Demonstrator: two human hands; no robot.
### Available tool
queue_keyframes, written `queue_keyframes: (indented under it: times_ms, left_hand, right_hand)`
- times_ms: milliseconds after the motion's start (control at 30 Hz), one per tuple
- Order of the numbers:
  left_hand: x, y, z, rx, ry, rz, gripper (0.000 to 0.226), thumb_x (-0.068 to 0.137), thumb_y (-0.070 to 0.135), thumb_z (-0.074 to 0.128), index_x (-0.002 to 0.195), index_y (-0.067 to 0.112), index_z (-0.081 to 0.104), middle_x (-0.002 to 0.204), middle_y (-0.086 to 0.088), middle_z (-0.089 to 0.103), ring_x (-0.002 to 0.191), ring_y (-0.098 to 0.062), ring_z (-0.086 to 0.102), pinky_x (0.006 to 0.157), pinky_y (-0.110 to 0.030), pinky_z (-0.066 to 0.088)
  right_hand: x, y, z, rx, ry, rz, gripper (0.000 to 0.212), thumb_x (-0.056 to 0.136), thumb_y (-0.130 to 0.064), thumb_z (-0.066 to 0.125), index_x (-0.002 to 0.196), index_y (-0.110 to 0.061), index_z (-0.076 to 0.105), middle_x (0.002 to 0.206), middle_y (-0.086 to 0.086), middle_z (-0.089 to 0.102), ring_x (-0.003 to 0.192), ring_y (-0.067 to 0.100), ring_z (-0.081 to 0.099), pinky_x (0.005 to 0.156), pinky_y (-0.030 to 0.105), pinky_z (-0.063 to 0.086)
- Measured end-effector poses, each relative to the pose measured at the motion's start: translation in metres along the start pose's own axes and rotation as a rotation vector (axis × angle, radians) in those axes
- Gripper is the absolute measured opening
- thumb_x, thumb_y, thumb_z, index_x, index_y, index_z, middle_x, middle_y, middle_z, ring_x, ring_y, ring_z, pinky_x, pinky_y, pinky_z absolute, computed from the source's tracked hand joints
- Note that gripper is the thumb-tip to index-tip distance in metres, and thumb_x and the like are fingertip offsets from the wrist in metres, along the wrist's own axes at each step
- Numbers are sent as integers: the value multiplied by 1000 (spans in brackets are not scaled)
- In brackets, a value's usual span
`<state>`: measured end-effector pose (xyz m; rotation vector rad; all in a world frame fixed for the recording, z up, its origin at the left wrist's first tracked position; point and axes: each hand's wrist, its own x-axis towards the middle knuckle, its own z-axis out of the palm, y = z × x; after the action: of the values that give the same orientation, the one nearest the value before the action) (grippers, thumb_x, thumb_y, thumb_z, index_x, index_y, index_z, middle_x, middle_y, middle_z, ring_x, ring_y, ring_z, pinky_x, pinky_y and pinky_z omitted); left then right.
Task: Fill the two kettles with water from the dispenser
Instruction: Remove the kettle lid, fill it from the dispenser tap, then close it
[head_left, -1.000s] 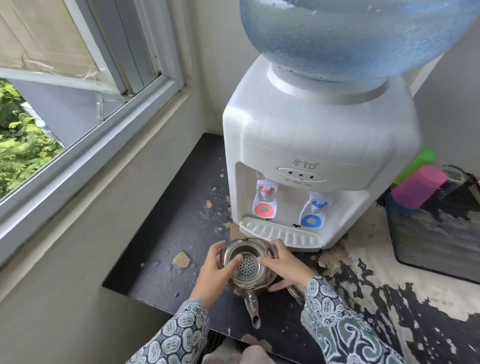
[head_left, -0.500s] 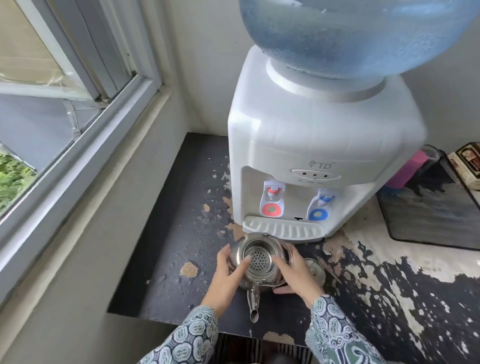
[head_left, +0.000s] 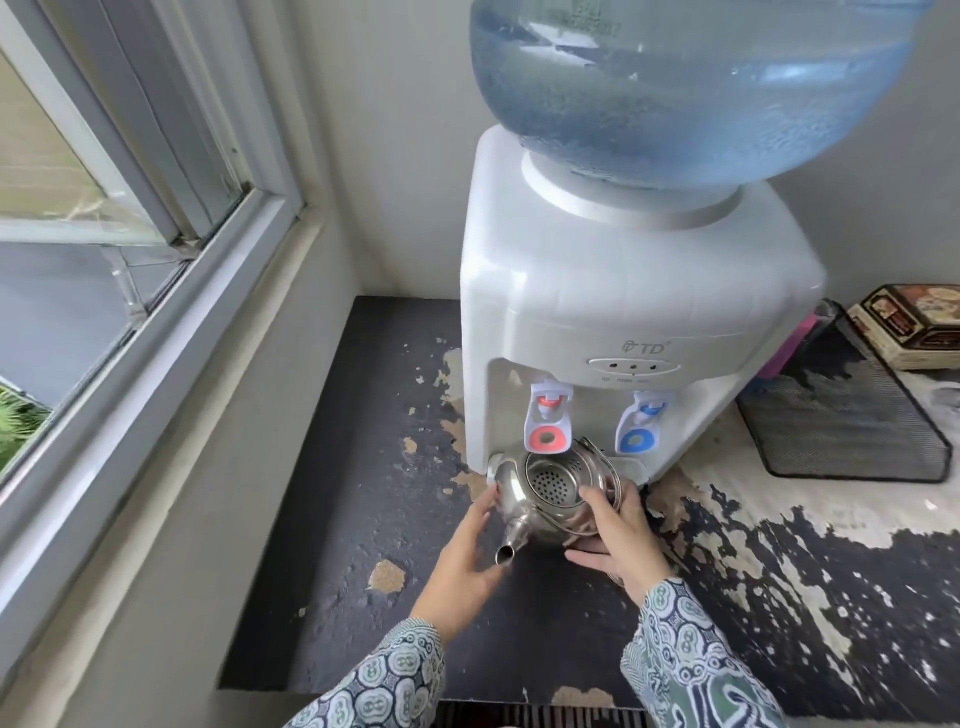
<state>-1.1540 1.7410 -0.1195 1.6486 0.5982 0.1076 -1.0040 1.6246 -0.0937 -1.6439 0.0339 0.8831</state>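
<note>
the white water dispenser (head_left: 623, 312) stands on a dark counter (head_left: 363, 467) whose coating has peeled away in pale patches, with a big blue water bottle (head_left: 691, 88) seated upside down on top. a window (head_left: 104, 208) runs along the wall to the left. to the right of the dispenser lies a black mesh tray (head_left: 841, 426), and behind it a brown printed box (head_left: 914, 327).

the steel kettle (head_left: 545, 499) sits lidless at the dispenser's drip tray, its strainer opening just below the red tap (head_left: 548, 415) — the blue tap (head_left: 641, 423) is beside it to the right. the spout points back toward the person.

the right hand (head_left: 618, 540) grips the kettle's right side, fingers curled over the rim. the left hand (head_left: 462, 556) is spread with straight fingers, fingertips touching the kettle's left side near the spout — not wrapped round it.
</note>
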Motion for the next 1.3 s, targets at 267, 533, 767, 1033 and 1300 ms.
queue_keyframes:
  times_ms: [267,533,767,1033,1300]
  left_hand:
    - [26,-6,12,100,29,115,108,70,23,79,146,30,4,156,12,10,142,-5,17,119,-33,18]
    - [37,5,10,-225,304,12,27,92,25,51,110,45,46,116,6,62,109,-13,61,100,-43,46]
    - [43,13,10,-336,500,-109,20,90,29,55,72,37,53,88,-2,68,89,-28,67,85,-61,51]
    - [40,22,17,-331,577,-100,26,88,29,58,64,37,52,77,-6,67,74,-25,65,74,-58,56]
    - [40,17,17,-312,611,-104,25,88,33,58,64,35,51,75,1,69,76,-24,66,77,-56,56]
  right_hand:
    - [0,-12,8,-103,-24,39,35,88,-39,54,109,-27,28,92,1,49,86,34,62,60,37,60]
    - [-13,-30,1,-508,-180,7,50,87,-58,37,114,-17,29,96,5,54,94,28,62,76,38,57]
    - [-26,-41,-6,-858,67,-454,32,89,-45,46,115,-26,44,80,-10,55,75,9,56,69,31,48]
    - [7,-75,14,-962,46,-528,29,91,-42,47,85,-16,57,71,-3,58,71,20,59,58,30,45]
    - [3,-72,13,-628,-96,-562,44,84,-17,55,49,-19,28,46,-6,28,48,10,28,53,30,24]
